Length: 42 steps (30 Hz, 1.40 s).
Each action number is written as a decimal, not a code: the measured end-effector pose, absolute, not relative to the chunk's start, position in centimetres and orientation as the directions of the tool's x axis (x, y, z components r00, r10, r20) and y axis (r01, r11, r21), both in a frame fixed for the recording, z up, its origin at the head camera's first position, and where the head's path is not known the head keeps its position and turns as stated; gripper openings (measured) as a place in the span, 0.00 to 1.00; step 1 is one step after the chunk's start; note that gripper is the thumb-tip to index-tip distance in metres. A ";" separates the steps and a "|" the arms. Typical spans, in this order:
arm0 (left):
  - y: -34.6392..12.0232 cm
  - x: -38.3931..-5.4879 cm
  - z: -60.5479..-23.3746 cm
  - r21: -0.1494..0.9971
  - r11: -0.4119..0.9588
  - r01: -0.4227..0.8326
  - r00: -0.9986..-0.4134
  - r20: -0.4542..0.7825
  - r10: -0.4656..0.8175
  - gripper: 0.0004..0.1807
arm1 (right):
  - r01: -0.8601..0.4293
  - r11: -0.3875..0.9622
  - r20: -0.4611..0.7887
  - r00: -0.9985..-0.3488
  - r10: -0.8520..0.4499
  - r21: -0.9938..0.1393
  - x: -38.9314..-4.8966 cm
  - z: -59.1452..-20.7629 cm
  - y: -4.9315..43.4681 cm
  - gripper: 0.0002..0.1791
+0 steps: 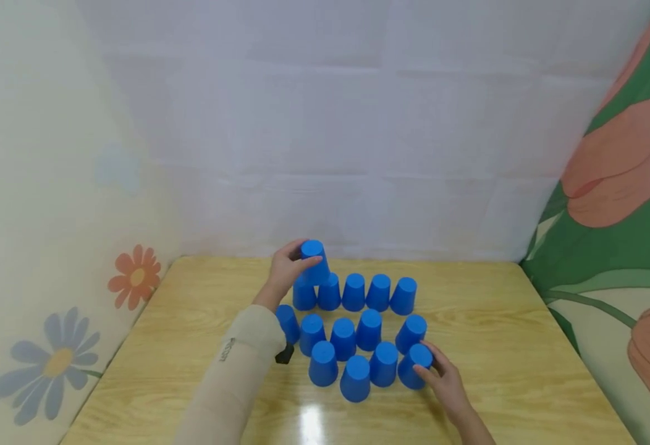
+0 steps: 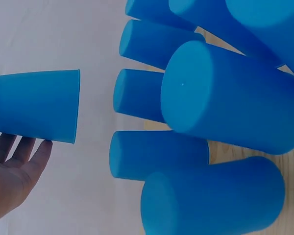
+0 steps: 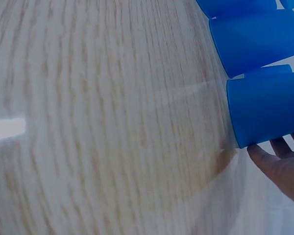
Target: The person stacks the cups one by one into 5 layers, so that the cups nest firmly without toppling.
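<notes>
My left hand (image 1: 287, 269) grips an upside-down blue cup (image 1: 314, 267) between thumb and fingers, over the left end of the back row. In the left wrist view this raised cup (image 2: 36, 106) is apart from the others, with the fingers of the left hand (image 2: 14, 171) along its side. At the front right, my right hand (image 1: 446, 383) holds another upside-down blue cup (image 1: 416, 367) from its right side. The right wrist view shows that cup (image 3: 269, 110) with its rim on the table and the right hand (image 3: 281, 169) against it.
Several more upside-down blue cups stand in rows, including a back-row cup (image 1: 354, 292), a middle-row cup (image 1: 343, 340) and a front cup (image 1: 355, 379). A small black object (image 1: 284, 354) shows beside the left sleeve. The wooden table (image 1: 497, 346) meets a white cloth backdrop (image 1: 325, 142).
</notes>
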<state>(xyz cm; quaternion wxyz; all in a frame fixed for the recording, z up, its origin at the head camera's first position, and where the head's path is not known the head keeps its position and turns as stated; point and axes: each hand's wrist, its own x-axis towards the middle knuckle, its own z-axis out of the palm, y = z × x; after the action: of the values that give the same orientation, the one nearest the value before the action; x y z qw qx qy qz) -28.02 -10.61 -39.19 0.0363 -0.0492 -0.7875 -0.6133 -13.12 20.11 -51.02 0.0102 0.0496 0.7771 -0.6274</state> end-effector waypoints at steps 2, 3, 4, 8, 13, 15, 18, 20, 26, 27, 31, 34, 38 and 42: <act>-10.2 -28.2 -39.2 0.963 0.249 0.107 -0.994 0.102 0.030 0.30 | 0.080 0.214 -0.068 -0.996 0.062 -0.974 -13.2 -51.1 20.1 0.30; -10.0 -28.2 -39.2 0.961 0.259 0.098 -0.995 0.093 0.032 0.30 | 0.073 0.217 -0.062 -0.996 0.060 -0.973 -13.2 -51.2 20.1 0.30; -9.8 -28.3 -39.3 0.959 0.268 0.090 -0.996 0.084 0.034 0.30 | 0.067 0.221 -0.055 -0.997 0.060 -0.973 -13.2 -51.2 20.1 0.30; -9.0 -28.6 -39.5 0.954 0.293 0.069 -0.997 0.061 0.037 0.30 | 0.064 0.221 -0.051 -0.997 0.063 -0.973 -13.2 -51.5 20.1 0.30; -7.9 -29.0 -39.8 0.952 0.298 0.065 -0.998 0.057 0.036 0.29 | 0.075 0.226 -0.061 -0.996 0.067 -0.971 -13.3 -51.6 20.1 0.30; -7.6 -29.1 -40.0 0.952 0.298 0.062 -0.998 0.052 0.041 0.29 | 0.081 0.228 -0.067 -0.995 0.068 -0.970 -13.3 -51.6 20.1 0.30; -7.1 -29.3 -40.1 0.954 0.295 0.058 -0.998 0.046 0.048 0.30 | 0.087 0.221 -0.074 -0.995 0.069 -0.971 -13.2 -51.6 20.1 0.30; -6.9 -29.4 -40.2 0.956 0.288 0.053 -0.998 0.043 0.044 0.30 | 0.089 0.219 -0.076 -0.995 0.067 -0.972 -13.2 -51.6 20.1 0.30; -6.4 -29.6 -40.7 0.951 0.301 0.070 -0.997 0.058 0.048 0.30 | 0.101 0.226 -0.086 -0.994 0.074 -0.969 -13.3 -51.5 19.9 0.30; -6.3 -29.5 -40.7 0.950 0.304 0.070 -0.997 0.058 0.049 0.30 | 0.103 0.228 -0.088 -0.993 0.075 -0.968 -13.3 -51.5 19.9 0.30; -5.9 -29.2 -40.3 0.951 0.302 0.061 -0.997 0.046 0.055 0.30 | 0.097 0.217 -0.084 -0.994 0.071 -0.971 -13.3 -51.5 19.9 0.30; -5.8 -29.1 -40.2 0.953 0.300 0.045 -0.998 0.029 0.056 0.30 | 0.083 0.204 -0.071 -0.996 0.062 -0.976 -13.3 -51.5 20.0 0.30; -5.6 -29.3 -40.3 0.950 0.310 0.035 -0.998 0.016 0.064 0.30 | 0.084 0.201 -0.074 -0.996 0.055 -0.976 -13.3 -51.5 20.0 0.30; -5.3 -29.6 -40.6 0.946 0.324 0.028 -0.998 0.006 0.067 0.31 | 0.096 0.208 -0.086 -0.995 0.055 -0.973 -13.2 -51.5 20.0 0.31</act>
<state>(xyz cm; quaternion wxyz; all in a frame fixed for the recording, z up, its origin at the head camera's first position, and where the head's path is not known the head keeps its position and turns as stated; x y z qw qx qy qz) -29.58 -5.31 -40.64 -0.0169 -0.0291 -0.8134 -0.5807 -13.25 20.00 -51.53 0.0161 0.0486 0.7770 -0.6275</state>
